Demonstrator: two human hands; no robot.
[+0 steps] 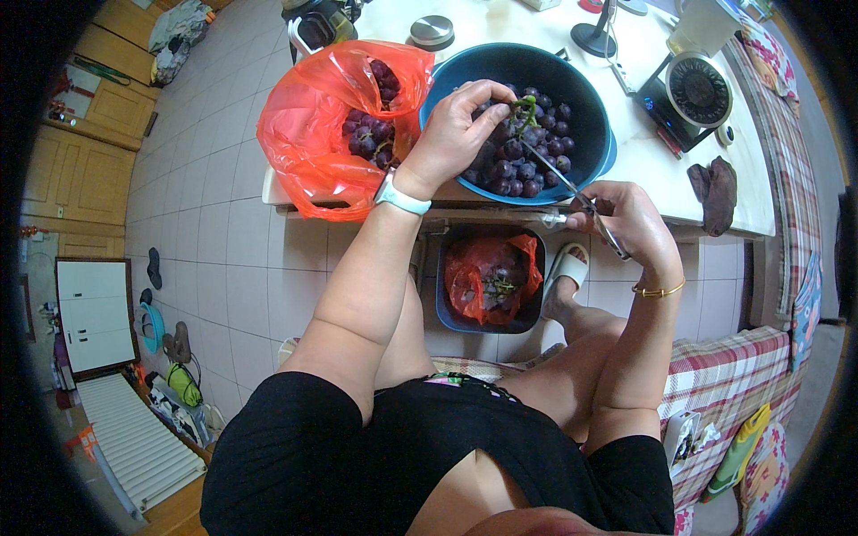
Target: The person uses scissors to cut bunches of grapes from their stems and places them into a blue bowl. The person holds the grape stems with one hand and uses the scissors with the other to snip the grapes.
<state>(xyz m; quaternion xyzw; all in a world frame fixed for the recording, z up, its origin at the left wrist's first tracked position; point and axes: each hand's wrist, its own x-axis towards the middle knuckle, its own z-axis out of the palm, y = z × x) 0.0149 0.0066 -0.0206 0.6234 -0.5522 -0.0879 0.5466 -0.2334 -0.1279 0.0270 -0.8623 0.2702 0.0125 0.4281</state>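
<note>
My left hand [462,127] pinches the green stem [527,107] of a grape bunch over a blue basin [583,74]. Dark purple grapes [516,171] lie in the basin. In my right hand [620,218] is a pair of metal scissors [566,182], their blades pointing in among the grapes just below the stem. Whether the blades are apart I cannot tell. Left of the basin, a red plastic bag [301,127] gapes, with more grape bunches [369,137] inside.
A bin [442,301] lined with a red bag, holding stem scraps, stands on the floor below the table edge. On the white tabletop [744,194] are a round metal lid [432,31], a black stand [594,40], a small appliance [697,94] and a dark cloth item [717,194].
</note>
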